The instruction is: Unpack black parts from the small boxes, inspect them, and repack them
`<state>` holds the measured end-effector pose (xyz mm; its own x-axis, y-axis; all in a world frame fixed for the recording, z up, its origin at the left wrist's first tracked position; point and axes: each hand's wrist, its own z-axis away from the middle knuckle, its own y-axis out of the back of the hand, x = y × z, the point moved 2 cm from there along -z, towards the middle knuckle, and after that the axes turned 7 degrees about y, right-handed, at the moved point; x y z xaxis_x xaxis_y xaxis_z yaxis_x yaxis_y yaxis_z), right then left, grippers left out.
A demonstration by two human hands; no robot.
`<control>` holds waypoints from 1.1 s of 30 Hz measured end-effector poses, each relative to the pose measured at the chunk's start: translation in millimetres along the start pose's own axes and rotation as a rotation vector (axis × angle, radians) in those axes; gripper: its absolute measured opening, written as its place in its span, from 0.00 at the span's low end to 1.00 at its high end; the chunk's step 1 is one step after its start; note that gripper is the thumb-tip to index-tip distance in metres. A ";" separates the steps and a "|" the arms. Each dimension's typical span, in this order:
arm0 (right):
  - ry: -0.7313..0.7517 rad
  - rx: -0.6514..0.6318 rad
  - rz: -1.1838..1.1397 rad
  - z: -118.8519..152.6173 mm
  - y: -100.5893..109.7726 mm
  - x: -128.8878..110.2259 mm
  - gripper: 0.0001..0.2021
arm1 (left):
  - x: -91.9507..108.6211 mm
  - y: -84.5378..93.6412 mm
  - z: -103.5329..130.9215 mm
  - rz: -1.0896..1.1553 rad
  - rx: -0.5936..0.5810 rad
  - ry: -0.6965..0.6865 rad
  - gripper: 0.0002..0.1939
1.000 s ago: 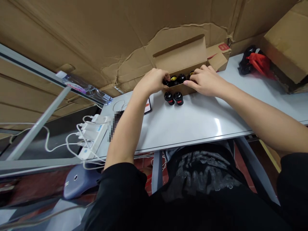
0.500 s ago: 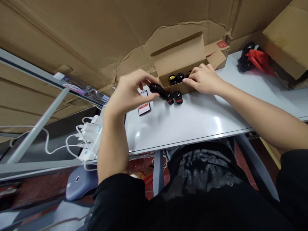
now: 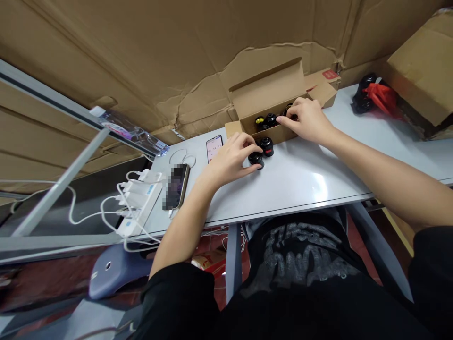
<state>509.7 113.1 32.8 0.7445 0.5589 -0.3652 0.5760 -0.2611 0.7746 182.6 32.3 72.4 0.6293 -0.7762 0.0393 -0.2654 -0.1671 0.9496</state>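
Note:
A black, round-topped cylindrical part (image 3: 255, 160) stands on the white table, with the thumb and fingers of my left hand (image 3: 230, 159) around it. Just behind it stands a similar black part with a red mark (image 3: 267, 147). My right hand (image 3: 309, 120) reaches over the front wall of an open cardboard box (image 3: 283, 136), its fingers pinched at a black part with a yellowish ring (image 3: 288, 110). Farther left inside the box lie a black part (image 3: 271, 119) and one with a yellow face (image 3: 259, 121). The right fingertips partly cover what they touch.
A lit phone (image 3: 213, 144) lies left of the box, and a second phone (image 3: 177, 186) near a white power strip (image 3: 143, 203) with cables. A plastic bottle (image 3: 129, 132) rests by the metal frame. At right are a red bag (image 3: 380, 98) and a large carton (image 3: 421, 66).
My left hand has come down and to the right. It held a long black part tilted in the air; now it is around an upright part on the table. My right hand stays at the box.

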 end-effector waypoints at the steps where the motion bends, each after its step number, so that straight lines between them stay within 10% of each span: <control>1: -0.002 0.007 -0.019 -0.8 -0.5 2.9 0.33 | 0.4 -1.0 -0.7 0.013 -0.010 -0.003 0.18; 12: 0.015 0.415 -0.180 -12.2 11.1 14.9 0.37 | -4.0 -11.2 1.6 0.108 0.113 0.025 0.20; 19: -0.008 0.715 -0.345 -8.1 22.3 -1.1 0.45 | -3.1 -12.5 -46.9 0.229 0.388 0.132 0.30; 25: 0.025 0.596 -0.466 7.8 8.6 -26.2 0.43 | 23.4 -37.0 -86.6 0.330 0.417 0.178 0.29; 33: -0.209 0.344 -0.259 18.7 25.8 -50.0 0.30 | 31.8 15.8 -35.0 0.137 0.253 0.227 0.21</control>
<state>493.7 63.8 61.5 0.5930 0.4787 -0.6474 0.8038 -0.3990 0.4413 224.0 26.2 99.6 0.7138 -0.6520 0.2558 -0.5130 -0.2380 0.8247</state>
